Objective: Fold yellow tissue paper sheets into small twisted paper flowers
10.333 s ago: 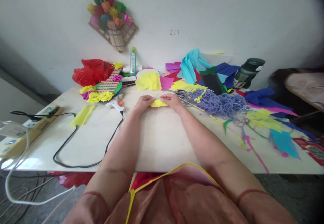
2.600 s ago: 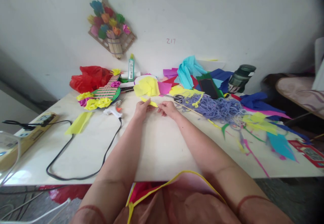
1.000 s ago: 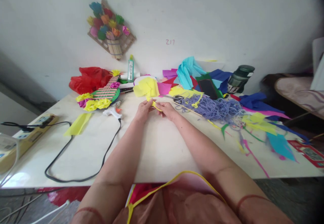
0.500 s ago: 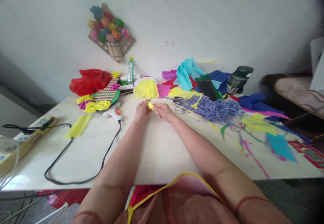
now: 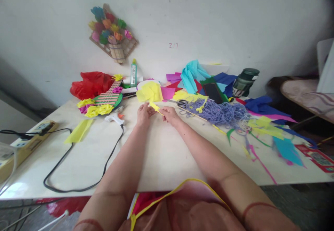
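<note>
My right hand (image 5: 171, 116) pinches a small strip of yellow crepe paper (image 5: 154, 106) by its right end, a little above the table. Beside the strip's other end is my left hand (image 5: 144, 115), its fingers apart and curved; the paper's left end sticks out free above them. Just behind both hands lies a yellow crepe paper sheet (image 5: 149, 92). A white glue gun (image 5: 114, 119) rests to the left of my left hand, and scissors (image 5: 182, 103) lie behind my right hand.
Tangled purple yarn (image 5: 219, 112) and crepe paper scraps cover the right side. A decorated craft piece (image 5: 106, 100) with yellow flowers sits at the left. The glue gun's black cord (image 5: 105, 168) loops toward a power strip (image 5: 31, 147). A dark green bottle (image 5: 245, 82) stands at the back right.
The left fingers have come apart and moved slightly left, off the yellow strip. More of the strip shows, held by the right hand.
</note>
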### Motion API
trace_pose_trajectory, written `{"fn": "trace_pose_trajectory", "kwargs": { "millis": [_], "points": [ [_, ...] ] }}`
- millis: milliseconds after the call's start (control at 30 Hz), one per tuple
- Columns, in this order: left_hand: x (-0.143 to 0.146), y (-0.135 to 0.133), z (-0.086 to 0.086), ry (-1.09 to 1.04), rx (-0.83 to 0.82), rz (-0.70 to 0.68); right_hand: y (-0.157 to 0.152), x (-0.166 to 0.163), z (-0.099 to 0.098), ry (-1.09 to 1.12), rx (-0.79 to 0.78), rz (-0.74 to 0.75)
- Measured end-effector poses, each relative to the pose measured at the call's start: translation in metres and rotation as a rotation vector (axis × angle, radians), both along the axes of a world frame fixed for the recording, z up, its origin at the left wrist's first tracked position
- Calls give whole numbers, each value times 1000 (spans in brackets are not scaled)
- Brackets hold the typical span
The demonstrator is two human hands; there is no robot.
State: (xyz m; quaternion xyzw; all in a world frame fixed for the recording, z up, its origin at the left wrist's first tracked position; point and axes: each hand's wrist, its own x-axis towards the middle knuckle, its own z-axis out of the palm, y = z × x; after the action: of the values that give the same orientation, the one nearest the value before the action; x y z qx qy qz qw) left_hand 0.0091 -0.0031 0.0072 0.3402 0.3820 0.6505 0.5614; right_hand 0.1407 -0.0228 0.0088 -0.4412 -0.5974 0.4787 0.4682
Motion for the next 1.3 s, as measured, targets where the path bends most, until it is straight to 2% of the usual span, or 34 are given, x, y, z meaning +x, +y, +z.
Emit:
{"fn": "trace_pose_trajectory", "kwargs": {
  "millis": [133, 233, 367, 500, 600, 767, 900, 1133, 1300],
  "points": [
    [2, -3, 0, 82, 14, -182, 5, 1, -4, 68, -16, -50],
    [3, -4, -4, 168, 54, -256, 5, 1, -4, 102, -29, -5],
    [1, -4, -4, 152, 76, -180, 4, 0, -4, 118, -109, 53],
    [-1, -4, -2, 147, 87, -103, 3, -1, -1, 67, -166, 30],
    [0, -5, -1, 123, 95, -104, 2, -1, 0, 65, -166, 53],
    [-3, -4, -2, 97, 76, -121, 4, 2, 0, 182, -218, 144],
    [-6, -1, -2, 82, 52, -48, 6, 7, 2, 214, -276, 73],
    [-3, -2, -2, 136, 38, -36, 3, 5, 2, -17, -156, 29],
    [-3, -3, -2, 144, 45, -53, 0, 2, 4, -13, -117, 34]
  ]
}}
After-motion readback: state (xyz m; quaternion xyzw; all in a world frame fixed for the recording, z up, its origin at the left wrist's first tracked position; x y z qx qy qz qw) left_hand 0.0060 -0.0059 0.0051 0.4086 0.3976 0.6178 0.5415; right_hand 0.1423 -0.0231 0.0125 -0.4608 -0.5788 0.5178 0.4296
